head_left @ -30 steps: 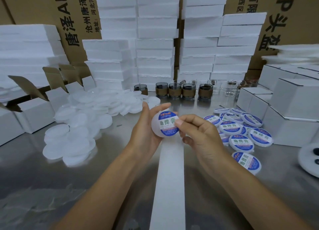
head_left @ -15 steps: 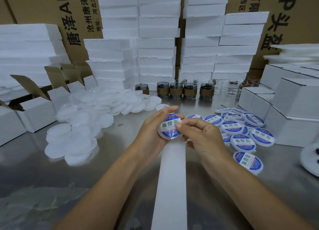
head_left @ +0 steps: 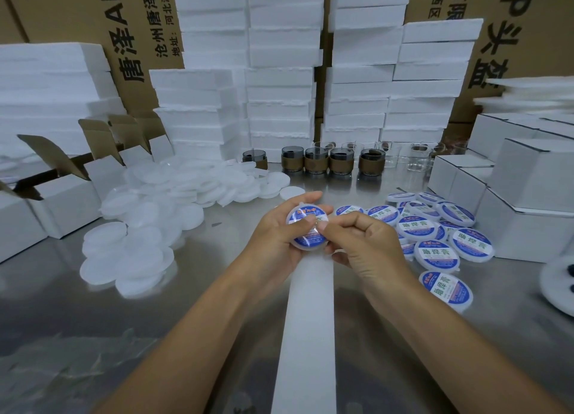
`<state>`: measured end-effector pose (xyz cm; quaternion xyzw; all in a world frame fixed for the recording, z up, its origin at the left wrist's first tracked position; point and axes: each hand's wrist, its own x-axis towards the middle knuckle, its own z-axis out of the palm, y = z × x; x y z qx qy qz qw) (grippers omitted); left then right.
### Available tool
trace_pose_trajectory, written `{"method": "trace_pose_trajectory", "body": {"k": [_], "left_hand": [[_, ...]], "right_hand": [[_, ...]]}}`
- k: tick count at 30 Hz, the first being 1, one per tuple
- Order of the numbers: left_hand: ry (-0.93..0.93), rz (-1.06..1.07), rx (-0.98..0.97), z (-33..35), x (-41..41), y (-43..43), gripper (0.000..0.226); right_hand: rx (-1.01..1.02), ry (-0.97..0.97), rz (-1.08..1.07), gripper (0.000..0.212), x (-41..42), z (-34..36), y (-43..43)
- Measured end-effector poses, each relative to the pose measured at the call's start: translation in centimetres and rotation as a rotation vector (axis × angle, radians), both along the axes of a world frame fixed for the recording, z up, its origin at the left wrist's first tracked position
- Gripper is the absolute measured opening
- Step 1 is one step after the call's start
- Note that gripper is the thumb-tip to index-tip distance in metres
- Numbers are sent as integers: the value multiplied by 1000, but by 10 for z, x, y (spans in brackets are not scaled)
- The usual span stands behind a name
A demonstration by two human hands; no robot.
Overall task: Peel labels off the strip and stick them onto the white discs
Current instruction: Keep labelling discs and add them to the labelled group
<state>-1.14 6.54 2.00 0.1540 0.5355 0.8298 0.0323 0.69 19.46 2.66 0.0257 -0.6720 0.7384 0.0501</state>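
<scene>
Disc (head_left: 306, 242) is gripped by left hand (head_left: 278, 236), right hand (head_left: 366, 242) pinching its labelled face.

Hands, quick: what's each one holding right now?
Left hand: grips the labelled disc, thumb on its label.
Right hand: fingers curled, thumb and forefinger pinch the same disc's right edge.

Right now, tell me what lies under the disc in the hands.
The white strip runs along the steel table to beneath the labelled disc, which the left hand and the right hand hold. The strip's far end is covered by them.
</scene>
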Motion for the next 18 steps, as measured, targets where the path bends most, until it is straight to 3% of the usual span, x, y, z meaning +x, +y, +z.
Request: {"method": "trace_pose_trajectory", "body": {"k": [18], "left_hand": [[29, 26, -39, -3, 1, 3, 25]], "right_hand": [[13, 65, -66, 10, -4, -8, -1]]}}
